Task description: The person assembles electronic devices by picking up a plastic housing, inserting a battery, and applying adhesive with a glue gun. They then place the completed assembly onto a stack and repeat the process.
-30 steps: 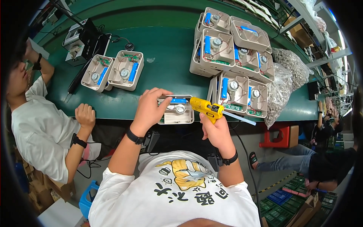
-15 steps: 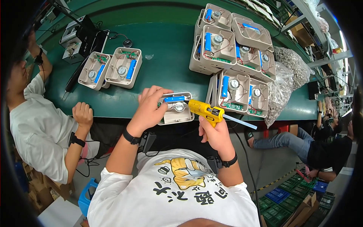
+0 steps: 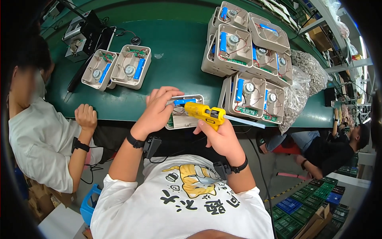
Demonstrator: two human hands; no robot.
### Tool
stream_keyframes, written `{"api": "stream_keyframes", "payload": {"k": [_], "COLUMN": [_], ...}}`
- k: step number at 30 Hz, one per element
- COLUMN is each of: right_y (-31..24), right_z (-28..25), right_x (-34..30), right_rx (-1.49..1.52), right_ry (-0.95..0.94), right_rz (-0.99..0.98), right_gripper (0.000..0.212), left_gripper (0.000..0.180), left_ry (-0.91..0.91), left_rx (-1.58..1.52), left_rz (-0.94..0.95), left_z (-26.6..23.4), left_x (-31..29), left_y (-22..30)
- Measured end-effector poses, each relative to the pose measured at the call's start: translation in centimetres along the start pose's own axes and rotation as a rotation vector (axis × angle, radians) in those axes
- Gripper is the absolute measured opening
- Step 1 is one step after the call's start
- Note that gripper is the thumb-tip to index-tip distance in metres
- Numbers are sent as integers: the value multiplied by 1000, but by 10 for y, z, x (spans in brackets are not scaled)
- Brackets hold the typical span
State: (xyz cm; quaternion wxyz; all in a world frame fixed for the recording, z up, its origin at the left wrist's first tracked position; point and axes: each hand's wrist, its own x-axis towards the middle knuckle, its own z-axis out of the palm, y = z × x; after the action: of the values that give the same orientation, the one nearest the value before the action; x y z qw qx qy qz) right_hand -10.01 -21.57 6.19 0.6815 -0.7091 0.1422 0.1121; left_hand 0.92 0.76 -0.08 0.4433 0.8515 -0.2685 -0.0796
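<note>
Co-worker (image 3: pixel 43 135) in white shirt sits far left at the green bench (image 3: pixel 179 59), one fist on its edge. Next, black-handled tool (image 3: pixel 77 79) lying by a black boxy unit (image 3: pixel 79 42). Then two open beige housings (image 3: pixel 126 84) side by side, wired blue cells inside. Left hand (image 3: pixel 157 109): fingers bent over left end of the work housing (image 3: pixel 182 122), can't tell if they clamp it. That housing sits at the near bench edge, blue cell (image 3: pixel 180 102) along its far wall. Yellow glue gun (image 3: pixel 205 113) points left over it, front end at the cell, contact unclear. Right hand (image 3: pixel 220 137): fingers wrapped round the gun's handle. Pale glue stick (image 3: pixel 248 122) out the gun's back. Right of that, stacked housings (image 3: pixel 213 67), then clear bags of small parts (image 3: pixel 296 95)
</note>
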Motion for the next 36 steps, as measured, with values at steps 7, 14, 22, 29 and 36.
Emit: {"api": "stream_keyframes", "payload": {"k": [7, 14, 22, 29, 36], "right_y": [4, -2, 0, 11, 36], "right_z": [-1, 5, 16, -9, -32], "right_x": [8, 3, -1, -12, -36], "right_rx": [-150, -194, -229, 46, 228], "right_ry": [-87, 4, 37, 88, 23], "right_rz": [88, 22, -213, -272, -179], "right_gripper": [26, 28, 30, 35, 37], "left_gripper": [54, 54, 38, 36, 36], "left_ry": [-28, -32, 171, 288, 98], "left_rx": [-23, 9, -53, -69, -150], "left_rz": [7, 0, 150, 99, 27], "left_z": [-1, -4, 15, 17, 6], "left_x": [-2, -5, 10, -7, 22], "left_y": [-1, 0, 6, -21, -20]}}
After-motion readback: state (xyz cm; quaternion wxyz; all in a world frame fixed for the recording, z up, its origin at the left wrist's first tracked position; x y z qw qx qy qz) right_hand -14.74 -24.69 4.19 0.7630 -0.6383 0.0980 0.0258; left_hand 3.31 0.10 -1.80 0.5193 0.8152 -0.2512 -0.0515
